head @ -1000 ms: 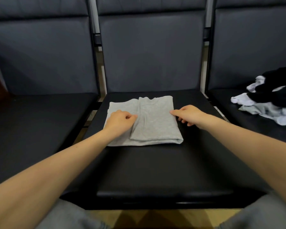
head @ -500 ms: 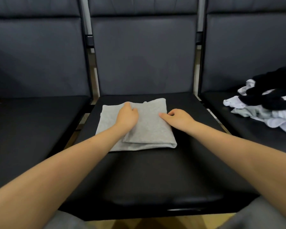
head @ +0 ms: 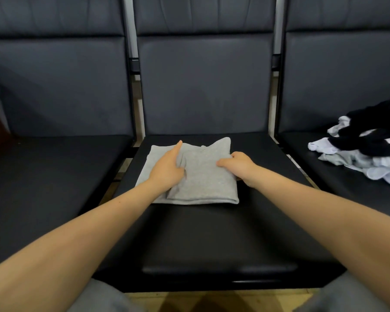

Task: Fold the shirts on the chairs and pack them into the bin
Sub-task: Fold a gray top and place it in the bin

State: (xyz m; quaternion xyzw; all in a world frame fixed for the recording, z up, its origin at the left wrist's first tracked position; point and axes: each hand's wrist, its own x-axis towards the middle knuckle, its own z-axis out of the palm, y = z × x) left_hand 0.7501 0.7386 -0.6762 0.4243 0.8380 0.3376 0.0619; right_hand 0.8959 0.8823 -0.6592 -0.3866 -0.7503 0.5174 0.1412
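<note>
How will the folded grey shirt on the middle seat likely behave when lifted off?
The grey shirt is probably floppy: its top layer bunches under the left hand. It looks thin and light, so lifted from one edge its folds would likely sag open. The right hand at its other edge suggests support from both sides.

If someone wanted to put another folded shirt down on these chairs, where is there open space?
The left chair seat is bare. So is the middle chair seat in front of the grey shirt held by the left hand and right hand. The right chair seat is crowded by a pile of clothes.
</note>
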